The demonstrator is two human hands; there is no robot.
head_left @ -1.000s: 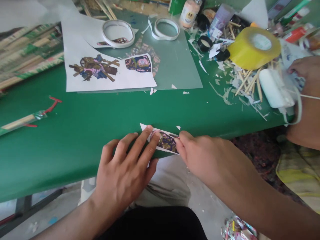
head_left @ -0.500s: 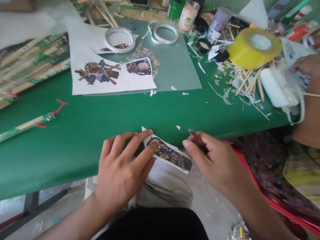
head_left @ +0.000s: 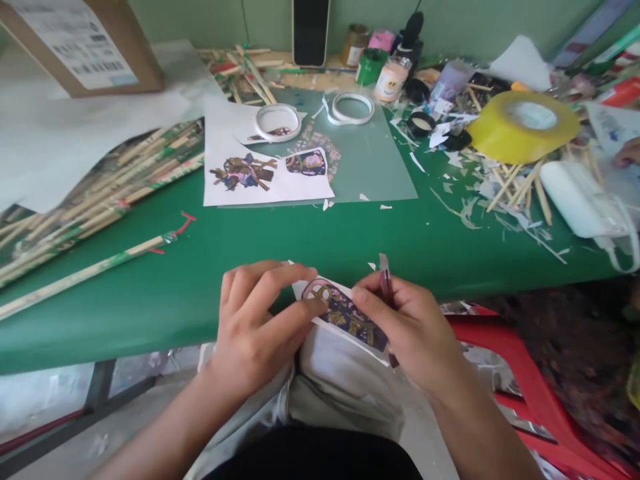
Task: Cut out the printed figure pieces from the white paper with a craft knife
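A small printed paper cut-out (head_left: 345, 313) with a dark purple and gold figure sticks out over the near edge of the green table (head_left: 210, 267). My left hand (head_left: 260, 327) pinches its left end with fingers curled. My right hand (head_left: 407, 330) holds the cut-out's right side, fingers closed, with a thin craft knife (head_left: 384, 273) gripped upright between them. Both hands sit just off the table's front edge, above my lap.
A white sheet with printed figures (head_left: 265, 173) lies on a cutting mat (head_left: 370, 167). Tape rings (head_left: 353, 107), a big yellow tape roll (head_left: 523, 127), jars, bamboo sticks (head_left: 100, 193) and paper scraps crowd the back and right. Another person's fingers (head_left: 627, 153) show far right. A red chair (head_left: 510, 347) stands below.
The view has tilted up, showing more of the table's back. My right hand moved back onto the cut-out with the knife; the cut-out has turned and slid further off the table edge.
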